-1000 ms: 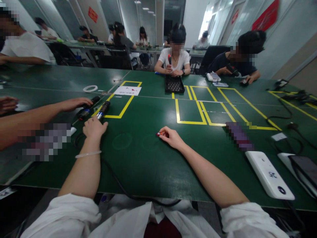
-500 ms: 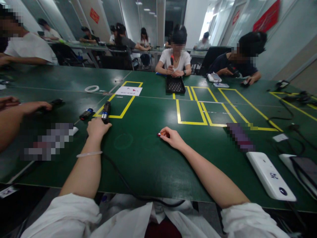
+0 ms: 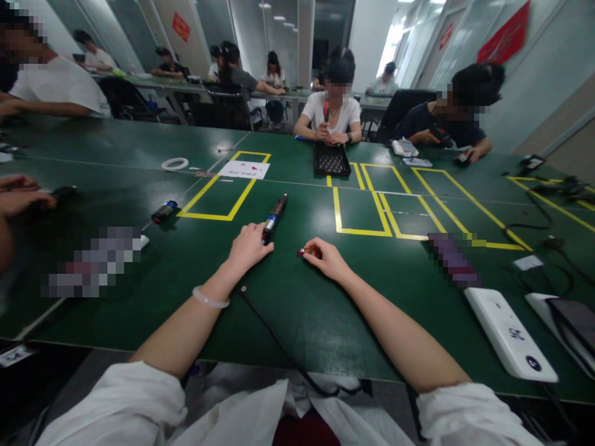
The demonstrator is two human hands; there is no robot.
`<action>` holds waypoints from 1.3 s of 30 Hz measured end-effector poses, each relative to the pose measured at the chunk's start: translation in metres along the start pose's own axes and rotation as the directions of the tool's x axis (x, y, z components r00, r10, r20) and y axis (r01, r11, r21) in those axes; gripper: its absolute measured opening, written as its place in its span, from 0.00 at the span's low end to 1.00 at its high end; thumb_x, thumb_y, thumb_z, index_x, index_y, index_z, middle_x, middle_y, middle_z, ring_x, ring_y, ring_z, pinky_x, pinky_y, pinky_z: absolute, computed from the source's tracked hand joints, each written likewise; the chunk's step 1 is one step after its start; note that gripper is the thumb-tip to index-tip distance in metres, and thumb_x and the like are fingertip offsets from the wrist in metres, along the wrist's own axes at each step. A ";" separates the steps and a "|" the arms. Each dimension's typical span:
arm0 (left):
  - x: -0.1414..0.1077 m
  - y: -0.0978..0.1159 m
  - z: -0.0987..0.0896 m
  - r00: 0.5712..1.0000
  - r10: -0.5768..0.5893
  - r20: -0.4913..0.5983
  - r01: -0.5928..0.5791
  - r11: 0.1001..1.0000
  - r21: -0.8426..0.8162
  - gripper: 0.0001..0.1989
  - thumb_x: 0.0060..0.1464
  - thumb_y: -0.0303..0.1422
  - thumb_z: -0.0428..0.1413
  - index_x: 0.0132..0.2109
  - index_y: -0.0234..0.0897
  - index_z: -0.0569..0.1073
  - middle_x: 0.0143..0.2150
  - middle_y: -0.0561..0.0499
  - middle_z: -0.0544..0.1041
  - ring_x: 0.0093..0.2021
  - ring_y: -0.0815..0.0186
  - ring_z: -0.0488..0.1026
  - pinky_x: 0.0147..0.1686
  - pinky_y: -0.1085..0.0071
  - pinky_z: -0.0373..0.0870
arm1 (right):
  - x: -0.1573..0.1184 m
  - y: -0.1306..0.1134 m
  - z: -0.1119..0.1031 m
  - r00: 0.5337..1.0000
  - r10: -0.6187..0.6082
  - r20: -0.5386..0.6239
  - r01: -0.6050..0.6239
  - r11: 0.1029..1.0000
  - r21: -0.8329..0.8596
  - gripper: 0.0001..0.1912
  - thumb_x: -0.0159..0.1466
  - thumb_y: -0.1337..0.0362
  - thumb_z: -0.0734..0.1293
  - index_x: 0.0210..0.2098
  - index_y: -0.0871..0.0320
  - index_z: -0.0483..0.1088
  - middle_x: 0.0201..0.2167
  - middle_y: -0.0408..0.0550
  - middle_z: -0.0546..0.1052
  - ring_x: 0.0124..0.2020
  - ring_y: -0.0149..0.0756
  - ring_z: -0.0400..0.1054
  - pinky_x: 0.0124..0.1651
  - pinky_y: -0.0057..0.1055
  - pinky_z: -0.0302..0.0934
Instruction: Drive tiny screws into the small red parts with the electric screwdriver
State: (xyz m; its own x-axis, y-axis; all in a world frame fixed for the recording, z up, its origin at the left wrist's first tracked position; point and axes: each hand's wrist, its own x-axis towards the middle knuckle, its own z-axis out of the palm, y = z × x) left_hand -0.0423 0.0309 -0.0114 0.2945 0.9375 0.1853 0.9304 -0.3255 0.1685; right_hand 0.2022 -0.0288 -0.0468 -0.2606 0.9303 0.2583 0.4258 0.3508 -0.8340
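My left hand (image 3: 248, 251) is closed on the near end of a dark cylindrical tool (image 3: 275, 217) with a silver-and-blue band. The tool's narrow end points forward and slightly right, low over the green table. Opposite it, my right hand (image 3: 328, 260) is closed around a small red-and-orange thing (image 3: 317, 251) with a pale spot near its left end; the fingers cover much of it, so its kind is unclear. A shorter black-and-blue cylinder (image 3: 164, 212) lies farther left, apart from both hands. Below my left hand a black cable (image 3: 269, 328) runs toward the table's front edge.
Yellow tape marks rectangles on the green table (image 3: 297, 322). A phone (image 3: 453, 260) and a white power bank (image 3: 511, 334) lie right. Across sits a person with a black tray (image 3: 332, 162) and a red-handled tool. Paper (image 3: 244, 170) and a white ring (image 3: 175, 164) lie ahead left.
My left hand has moved right with the dark cylindrical tool, bringing it close to my right hand and tilting it rightward. My right hand has stayed nearly still, holding the small red-and-orange thing.
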 end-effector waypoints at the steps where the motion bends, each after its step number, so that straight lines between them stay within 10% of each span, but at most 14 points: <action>1: -0.003 0.011 0.002 0.999 0.050 -0.001 -0.050 0.999 -0.021 0.29 0.51 0.42 0.57 0.59 0.37 0.66 0.51 0.39 0.70 0.50 0.50 0.67 0.46 0.59 0.68 | 0.000 0.000 0.000 1.000 -0.003 -0.009 0.003 1.000 -0.008 0.08 0.61 0.61 0.67 0.39 0.58 0.68 0.25 0.39 0.68 0.26 0.30 0.63 0.32 0.27 0.57; 9: -0.022 0.057 0.008 0.957 0.287 0.041 -0.277 0.947 -0.160 0.30 0.54 0.38 0.55 0.63 0.40 0.62 0.54 0.41 0.69 0.52 0.52 0.65 0.45 0.61 0.69 | -0.001 -0.001 -0.001 0.998 -0.041 -0.039 0.039 0.999 -0.038 0.08 0.59 0.61 0.68 0.34 0.57 0.65 0.25 0.39 0.68 0.25 0.30 0.62 0.32 0.27 0.57; 39: -0.023 0.054 0.005 0.933 0.346 0.099 -0.329 0.932 -0.153 0.35 0.54 0.39 0.55 0.66 0.39 0.56 0.59 0.41 0.66 0.55 0.51 0.64 0.47 0.60 0.69 | 0.004 -0.004 0.010 0.997 -0.076 0.004 0.076 0.985 -0.157 0.08 0.60 0.62 0.68 0.34 0.57 0.65 0.24 0.37 0.66 0.24 0.28 0.59 0.30 0.25 0.54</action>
State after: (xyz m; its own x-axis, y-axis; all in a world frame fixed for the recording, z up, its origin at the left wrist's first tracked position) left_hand 0.0021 -0.0079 -0.0112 0.6179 0.7745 0.1352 0.7369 -0.6305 0.2439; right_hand 0.1911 -0.0277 -0.0474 -0.2959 0.9003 0.3193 0.5356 0.4331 -0.7250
